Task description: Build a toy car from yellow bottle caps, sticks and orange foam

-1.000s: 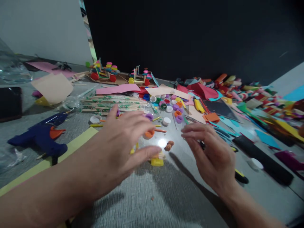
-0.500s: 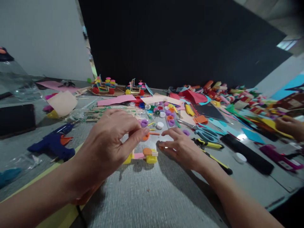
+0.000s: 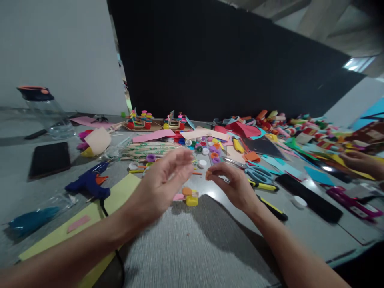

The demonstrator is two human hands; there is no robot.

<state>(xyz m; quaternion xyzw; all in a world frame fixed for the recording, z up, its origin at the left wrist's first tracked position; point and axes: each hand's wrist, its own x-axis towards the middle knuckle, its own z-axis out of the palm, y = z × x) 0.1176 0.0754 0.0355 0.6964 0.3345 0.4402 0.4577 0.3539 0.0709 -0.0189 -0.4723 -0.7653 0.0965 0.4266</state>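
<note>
- Orange-brown in colour, a small piece (image 3: pixel 208 175) sits pinched between thumb and fingers of the person's right hand (image 3: pixel 235 186), held above the bench (image 3: pixel 162 252).
- Nearby, the left hand (image 3: pixel 163 184) is blurred, thumb apart from the fingers, seemingly holding nothing.
- Just below, between the hands, stands a little toy with a yellow block (image 3: pixel 192 201), an orange disc (image 3: pixel 187 191) and a pink strip (image 3: pixel 179 197); its left part is hidden.
- The step in hand looks like handling the small piece beside this toy; the next move calls for a light pinch and a steady toy.
- On the left lie a blue glue gun (image 3: pixel 90 184), a yellow sheet (image 3: pixel 121 198) and a phone (image 3: pixel 50 159); on the right, scissors (image 3: pixel 259 175).
- Behind rises a black panel (image 3: pixel 225 68) beside a pale wall (image 3: pixel 60 52); another person's hand (image 3: pixel 358 162) shows far right.
</note>
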